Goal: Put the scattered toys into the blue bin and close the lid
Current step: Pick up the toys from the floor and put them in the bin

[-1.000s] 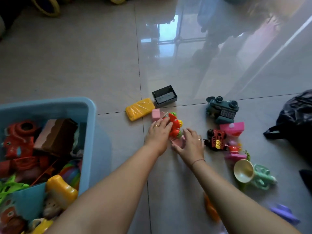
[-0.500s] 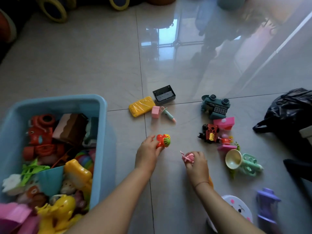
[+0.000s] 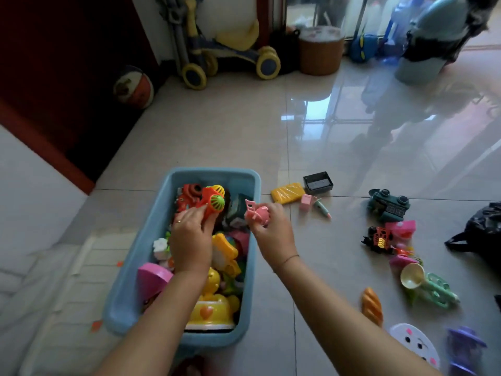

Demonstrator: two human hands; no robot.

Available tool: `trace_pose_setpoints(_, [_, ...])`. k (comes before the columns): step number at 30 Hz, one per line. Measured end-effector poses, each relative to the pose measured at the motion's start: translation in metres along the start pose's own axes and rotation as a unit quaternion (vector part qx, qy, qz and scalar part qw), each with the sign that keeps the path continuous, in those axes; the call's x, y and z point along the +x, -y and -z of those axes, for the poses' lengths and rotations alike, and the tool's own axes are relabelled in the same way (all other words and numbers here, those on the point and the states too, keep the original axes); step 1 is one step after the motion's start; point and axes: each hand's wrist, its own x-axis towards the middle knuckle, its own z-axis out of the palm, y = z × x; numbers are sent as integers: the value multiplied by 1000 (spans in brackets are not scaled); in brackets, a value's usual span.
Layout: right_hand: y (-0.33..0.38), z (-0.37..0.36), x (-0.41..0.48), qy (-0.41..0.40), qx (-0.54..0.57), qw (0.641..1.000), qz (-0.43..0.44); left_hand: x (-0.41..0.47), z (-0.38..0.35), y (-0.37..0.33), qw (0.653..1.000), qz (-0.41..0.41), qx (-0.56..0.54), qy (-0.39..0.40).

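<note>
Over the lidless blue bin (image 3: 135,267), its long axis running near to far and heaped with bright toys, the left hand (image 3: 189,240) grips a red rattle (image 3: 214,202) pointing far-right. At the bin's right rim the right hand (image 3: 273,234) pinches a small pink toy (image 3: 257,213). Beyond it, a yellow block (image 3: 288,192) lies on the floor.

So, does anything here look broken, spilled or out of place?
Nothing looks broken. Two small orange scraps lie on the floor left of the bin, like stray bits. The bin looks nearly full, while toys such as the bread and trumpet lie scattered to its right.
</note>
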Motion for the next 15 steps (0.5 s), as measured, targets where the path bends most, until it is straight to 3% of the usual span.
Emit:
trace_pose_setpoints(3, [8, -22, 8, 37, 10, 999, -18, 2, -6, 24, 992, 41, 26, 120])
trace_pose_setpoints(6, [0, -16, 14, 104, 2, 994, -22, -1, -22, 25, 959, 97, 51, 261])
trace_pose_setpoints(9, [-31, 12, 10, 53, -64, 997, -12, -3, -33, 9, 965, 86, 38, 243])
trace_pose_setpoints(12, [-78, 47, 7, -19, -94, 993, -72, 5, -54, -24, 978, 48, -18, 200])
trace_pose_setpoints(15, [-123, 77, 17, -53, -125, 984, -114, 21, -94, -63, 978, -8, -40, 207])
